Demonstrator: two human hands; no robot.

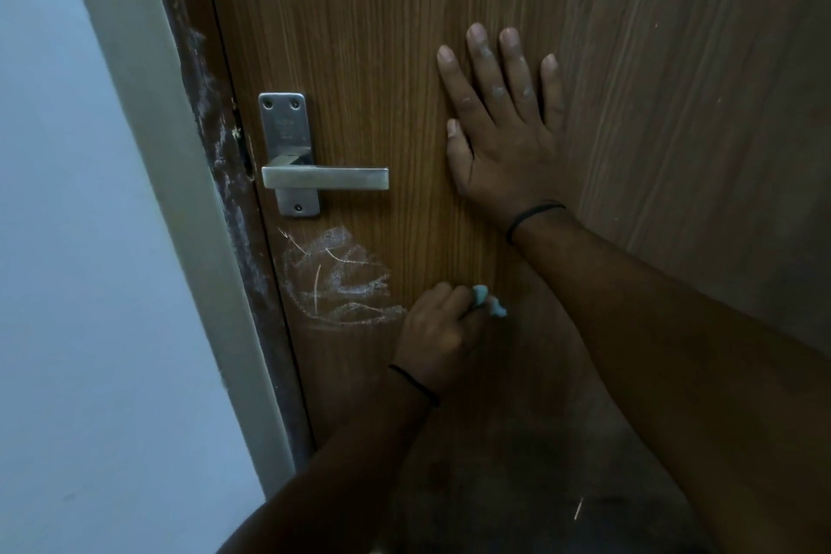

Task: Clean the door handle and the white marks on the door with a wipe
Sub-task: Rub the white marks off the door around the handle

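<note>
The white marks [341, 279] are not yet wiped; they lie at 6 o'clock from the door handle [323, 178]. At their 4 o'clock, the left hand [438, 335] grips the bluish wipe [488, 304]. The right hand [503, 126] presses flat, fingers spread, on the door [674, 103]. The chalky door frame [216, 148] stands at 9 o'clock. Nothing seems to block the marks.

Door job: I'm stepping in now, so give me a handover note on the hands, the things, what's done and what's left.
Left hand grips the light blue wipe, just right of the white marks.
Right hand lies flat, fingers spread, on the door.
Handle is untouched by either hand, above the marks.
Done: nothing evident; marks are plainly there.
Left: wipe marks and handle.
</note>
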